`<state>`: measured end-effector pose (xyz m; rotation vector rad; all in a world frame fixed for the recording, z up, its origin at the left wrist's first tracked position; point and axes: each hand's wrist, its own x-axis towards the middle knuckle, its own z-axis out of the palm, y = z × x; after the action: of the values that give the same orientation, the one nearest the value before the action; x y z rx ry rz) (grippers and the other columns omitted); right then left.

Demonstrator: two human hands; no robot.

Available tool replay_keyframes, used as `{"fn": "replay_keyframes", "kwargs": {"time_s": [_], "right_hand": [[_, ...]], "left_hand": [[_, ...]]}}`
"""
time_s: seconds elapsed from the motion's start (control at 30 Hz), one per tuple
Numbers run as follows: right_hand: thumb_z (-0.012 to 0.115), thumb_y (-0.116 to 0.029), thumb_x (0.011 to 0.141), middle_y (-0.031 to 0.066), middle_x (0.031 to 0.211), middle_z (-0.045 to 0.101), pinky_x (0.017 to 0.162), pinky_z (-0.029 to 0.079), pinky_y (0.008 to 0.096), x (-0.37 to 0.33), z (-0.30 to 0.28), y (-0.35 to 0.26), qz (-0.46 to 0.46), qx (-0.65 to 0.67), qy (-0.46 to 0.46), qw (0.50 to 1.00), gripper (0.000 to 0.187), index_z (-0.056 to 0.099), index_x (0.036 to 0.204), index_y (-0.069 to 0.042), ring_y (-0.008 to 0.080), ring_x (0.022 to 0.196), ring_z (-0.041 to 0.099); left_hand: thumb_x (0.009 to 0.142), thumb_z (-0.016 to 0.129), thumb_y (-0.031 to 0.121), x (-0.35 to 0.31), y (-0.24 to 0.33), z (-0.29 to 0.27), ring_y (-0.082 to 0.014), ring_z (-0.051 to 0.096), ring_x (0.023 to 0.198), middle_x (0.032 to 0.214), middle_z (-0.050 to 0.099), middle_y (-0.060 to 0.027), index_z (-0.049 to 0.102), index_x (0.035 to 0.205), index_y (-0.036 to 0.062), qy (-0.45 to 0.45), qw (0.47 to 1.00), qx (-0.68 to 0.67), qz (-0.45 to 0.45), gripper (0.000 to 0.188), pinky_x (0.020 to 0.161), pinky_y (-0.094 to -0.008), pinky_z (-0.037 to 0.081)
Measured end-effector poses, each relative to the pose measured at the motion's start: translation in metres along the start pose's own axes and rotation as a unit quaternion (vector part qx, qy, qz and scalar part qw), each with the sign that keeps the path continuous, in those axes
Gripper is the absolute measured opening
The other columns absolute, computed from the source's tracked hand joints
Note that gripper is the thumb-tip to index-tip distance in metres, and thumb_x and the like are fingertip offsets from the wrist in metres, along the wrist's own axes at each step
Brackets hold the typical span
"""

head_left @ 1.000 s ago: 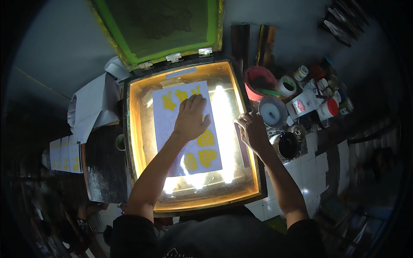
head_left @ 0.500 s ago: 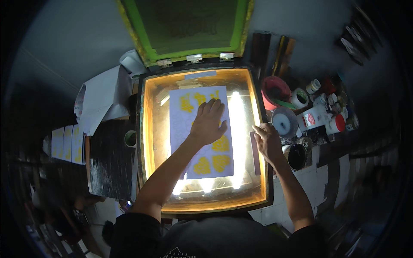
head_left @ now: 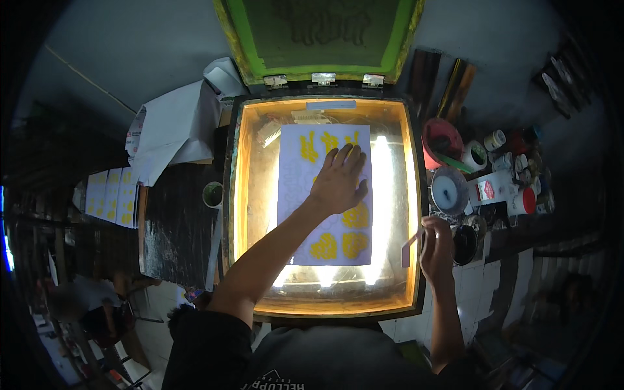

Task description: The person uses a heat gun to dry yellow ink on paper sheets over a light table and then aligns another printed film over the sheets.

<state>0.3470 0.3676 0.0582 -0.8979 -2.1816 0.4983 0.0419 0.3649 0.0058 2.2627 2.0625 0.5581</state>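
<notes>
The left hand (head_left: pixel 339 182) is lying flat and open on the printed sheet (head_left: pixel 325 195), whose long side is running away from the person, while the right hand (head_left: pixel 435 244) is pinching a small strip (head_left: pixel 411 247) just right of it

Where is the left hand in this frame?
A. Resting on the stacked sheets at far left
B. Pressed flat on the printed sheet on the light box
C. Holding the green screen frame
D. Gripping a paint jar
B: the left hand lies palm-down, fingers spread, on the sheet atop the lit light box.

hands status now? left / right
Left hand: open, palm flat on the printed sheet on the light table.
Right hand: closed on a small strip.
</notes>
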Motion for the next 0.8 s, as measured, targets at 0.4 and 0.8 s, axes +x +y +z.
{"fn": "replay_keyframes", "kwargs": {"time_s": [0.4, 0.8], "right_hand": [[0.072, 0.002, 0.089, 0.0038, 0.099, 0.061, 0.087, 0.053, 0.0309, 0.045, -0.006, -0.008, 0.298, 0.254, -0.076, 0.917, 0.055, 0.054, 0.140, -0.007, 0.0140, 0.091, 0.061], [0.077, -0.025, 0.092, 0.0070, 0.081, 0.075, 0.058, 0.053, 0.0250, 0.102, 0.087, 0.037, 0.315, 0.249, -0.077, 0.913, 0.027, 0.079, 0.102, 0.001, 0.0090, 0.067, 0.065]], "left_hand": [[0.095, 0.060, 0.032, 0.003, 0.009, -0.018, -0.0377, 0.036, 0.148, 0.152, 0.046, -0.0227, 0.052, 0.142, -0.0035, -0.014, 0.997, -0.072, -0.034, 0.059, 0.124, -0.0535, 0.026], [0.095, 0.061, 0.032, 0.001, 0.007, -0.012, -0.0353, 0.037, 0.148, 0.153, 0.046, -0.0193, 0.050, 0.148, -0.0001, 0.000, 1.000, -0.009, -0.014, 0.063, 0.124, -0.0530, 0.027]]}}
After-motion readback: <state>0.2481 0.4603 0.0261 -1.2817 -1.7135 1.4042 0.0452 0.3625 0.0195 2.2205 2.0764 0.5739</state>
